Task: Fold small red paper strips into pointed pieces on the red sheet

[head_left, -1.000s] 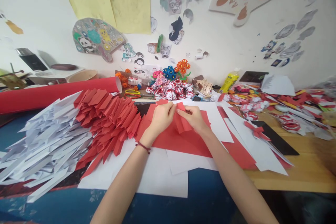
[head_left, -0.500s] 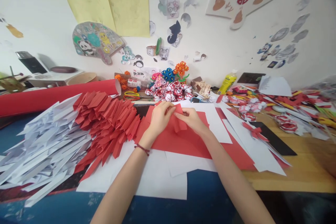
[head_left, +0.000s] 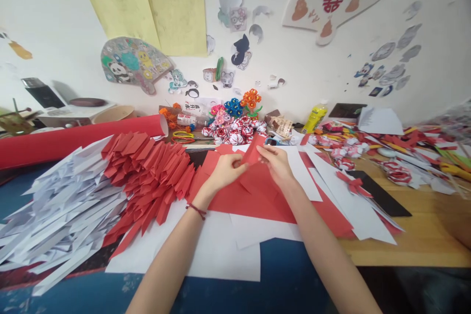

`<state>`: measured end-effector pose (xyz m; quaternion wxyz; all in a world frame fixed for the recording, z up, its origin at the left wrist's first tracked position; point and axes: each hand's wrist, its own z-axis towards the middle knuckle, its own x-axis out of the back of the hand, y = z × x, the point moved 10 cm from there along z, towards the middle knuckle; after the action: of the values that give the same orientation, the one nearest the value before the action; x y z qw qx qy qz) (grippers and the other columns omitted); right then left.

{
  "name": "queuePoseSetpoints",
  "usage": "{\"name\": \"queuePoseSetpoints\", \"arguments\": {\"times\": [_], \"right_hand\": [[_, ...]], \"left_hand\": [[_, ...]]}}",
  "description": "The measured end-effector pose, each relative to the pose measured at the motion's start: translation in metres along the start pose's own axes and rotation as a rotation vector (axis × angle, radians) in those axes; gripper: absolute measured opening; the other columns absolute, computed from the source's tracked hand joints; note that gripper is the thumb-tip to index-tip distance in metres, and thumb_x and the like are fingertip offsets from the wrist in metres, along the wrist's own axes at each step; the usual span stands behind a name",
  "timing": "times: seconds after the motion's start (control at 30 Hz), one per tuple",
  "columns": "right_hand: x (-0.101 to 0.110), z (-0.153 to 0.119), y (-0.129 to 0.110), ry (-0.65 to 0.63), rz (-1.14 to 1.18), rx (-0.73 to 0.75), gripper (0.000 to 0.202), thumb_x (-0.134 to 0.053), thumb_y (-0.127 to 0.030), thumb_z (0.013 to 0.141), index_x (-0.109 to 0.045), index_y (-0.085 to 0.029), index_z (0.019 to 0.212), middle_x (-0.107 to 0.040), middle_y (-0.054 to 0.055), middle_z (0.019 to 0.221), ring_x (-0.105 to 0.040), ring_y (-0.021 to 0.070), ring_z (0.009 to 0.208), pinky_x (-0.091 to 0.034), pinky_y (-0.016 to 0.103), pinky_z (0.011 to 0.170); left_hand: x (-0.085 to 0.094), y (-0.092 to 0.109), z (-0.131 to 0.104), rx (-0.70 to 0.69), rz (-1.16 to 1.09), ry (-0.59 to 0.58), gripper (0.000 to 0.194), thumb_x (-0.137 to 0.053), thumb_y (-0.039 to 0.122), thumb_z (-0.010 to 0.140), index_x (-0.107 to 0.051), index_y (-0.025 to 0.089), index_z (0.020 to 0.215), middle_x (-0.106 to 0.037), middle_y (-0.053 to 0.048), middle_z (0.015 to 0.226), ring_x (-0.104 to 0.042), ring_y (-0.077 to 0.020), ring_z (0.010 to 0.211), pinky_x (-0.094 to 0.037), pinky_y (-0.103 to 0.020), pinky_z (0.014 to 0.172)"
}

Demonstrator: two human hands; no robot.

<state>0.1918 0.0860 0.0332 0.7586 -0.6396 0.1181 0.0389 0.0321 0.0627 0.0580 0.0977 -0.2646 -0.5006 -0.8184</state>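
Pinching a red strip above the red sheet, the right hand has parted from the left hand, now loosely curled, its contact unclear; the strip seems mid-repositioning. Behind, a yellow bottle stands; a clear bottle lies sideways, contents unclear.

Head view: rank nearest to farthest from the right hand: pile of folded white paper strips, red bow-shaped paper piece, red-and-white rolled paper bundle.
From the right hand:
1. Red bow-shaped paper piece: to its right.
2. Red-and-white rolled paper bundle: farther right.
3. Pile of folded white paper strips: far left.
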Motion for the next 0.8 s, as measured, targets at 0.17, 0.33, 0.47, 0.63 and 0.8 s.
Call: {"name": "queuePoseSetpoints", "arguments": {"times": [0.17, 0.33, 0.47, 0.63, 0.8], "right_hand": [[-0.031, -0.012, -0.008, -0.241, -0.199, 0.111, 0.036, -0.076, -0.05, 0.07, -0.074, -0.017, 0.085, -0.07, 0.004, 0.085, -0.06, 0.0163, 0.075, -0.046, 0.028, 0.07], [-0.038, -0.015, -0.005, -0.307, -0.36, 0.142, 0.041, -0.066, -0.056, 0.079, -0.072, -0.016, 0.074, -0.06, 0.001, 0.064, -0.048, 0.0132, 0.059, -0.038, 0.027, 0.057], [-0.022, -0.008, -0.007, -0.176, -0.362, 0.134, 0.037, -0.066, -0.051, 0.08, -0.071, -0.016, 0.07, -0.054, 0.0, 0.055, -0.046, 0.0131, 0.055, -0.034, 0.026, 0.054], [-0.015, -0.004, -0.002, -0.148, -0.378, 0.088, 0.037, -0.068, -0.05, 0.077, -0.071, -0.015, 0.066, -0.059, 0.002, 0.057, -0.047, 0.0134, 0.055, -0.033, 0.026, 0.053], [-0.018, -0.005, 0.0, -0.177, -0.415, 0.117, 0.04, -0.066, -0.054, 0.077, -0.072, -0.016, 0.067, -0.057, 0.001, 0.055, -0.046, 0.0136, 0.055, -0.034, 0.027, 0.054]], "left_hand": [[0.004, -0.012, 0.001, 0.062, -0.023, 0.095, 0.034, -0.058, 0.043, 0.081, -0.052, 0.015, 0.062, -0.036, 0.005, 0.057, -0.032, -0.0086, 0.056, -0.023, -0.024, 0.053], [0.009, -0.018, 0.002, 0.069, 0.07, 0.138, 0.041, -0.056, 0.049, 0.086, -0.054, 0.015, 0.063, -0.045, 0.004, 0.056, -0.038, -0.0094, 0.054, -0.025, -0.024, 0.052], [0.014, 0.002, -0.004, -0.056, 0.31, 0.19, 0.028, -0.06, 0.04, 0.088, -0.06, 0.017, 0.105, -0.066, -0.003, 0.091, -0.057, -0.0149, 0.071, -0.037, -0.025, 0.06], [0.007, 0.036, -0.014, -0.32, 0.718, 0.175, 0.031, -0.048, 0.016, 0.094, -0.051, 0.021, 0.124, -0.064, -0.008, 0.106, -0.061, -0.0211, 0.093, -0.041, -0.029, 0.074], [-0.003, 0.045, -0.021, -0.461, 0.874, 0.112, 0.016, -0.044, 0.018, 0.097, -0.06, 0.019, 0.098, -0.064, -0.008, 0.097, -0.057, -0.0201, 0.086, -0.038, -0.031, 0.073]]}}
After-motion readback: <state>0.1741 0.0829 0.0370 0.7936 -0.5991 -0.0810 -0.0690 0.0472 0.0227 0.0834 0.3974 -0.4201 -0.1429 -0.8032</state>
